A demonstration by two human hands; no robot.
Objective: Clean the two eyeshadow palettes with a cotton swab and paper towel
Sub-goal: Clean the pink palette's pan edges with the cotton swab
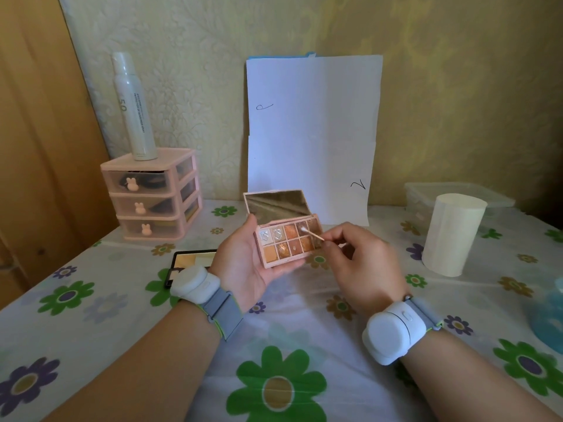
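Observation:
My left hand (pixel 243 263) holds a small pink eyeshadow palette (pixel 281 239) above the table, its mirrored lid standing open. The pans inside are orange, brown and silver. My right hand (pixel 359 260) pinches a cotton swab (pixel 312 233) by its wooden stick, and the white tip touches an upper-row pan toward the palette's right end. A second, black-framed palette (pixel 189 261) lies open on the table behind my left wrist, partly hidden by it. A roll of paper towel (pixel 452 234) stands upright at the right.
A pink three-drawer organiser (pixel 152 193) with a white spray bottle (pixel 134 108) on top stands at the back left. White paper sheets (pixel 313 132) lean on the wall. A clear plastic box (pixel 426 196) sits behind the roll. A blue object (pixel 553 312) lies at the right edge.

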